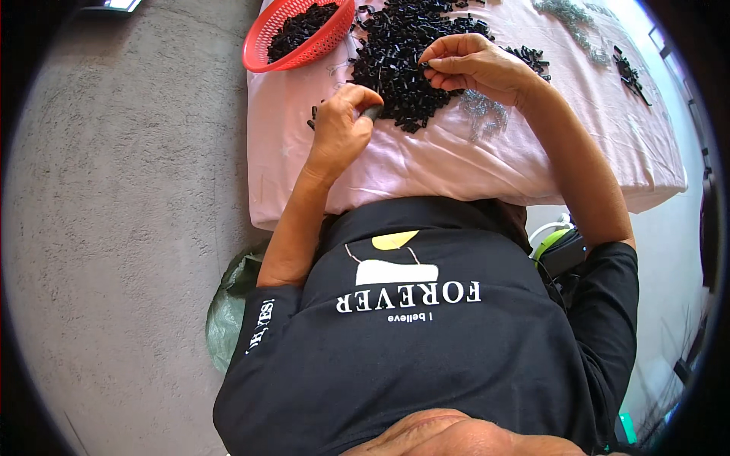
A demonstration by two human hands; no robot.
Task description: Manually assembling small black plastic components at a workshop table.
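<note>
At the near edge of the heap of small black parts [403, 57], the left hand [338, 133] pinches a dark piece while the right hand [475, 64] pinches another, apparently mid-assembly, needing careful alignment next.

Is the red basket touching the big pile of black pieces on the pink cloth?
Cannot tell. In the head view the red basket rim sits right beside the pile of black pieces, with no plain gap or contact.
</note>
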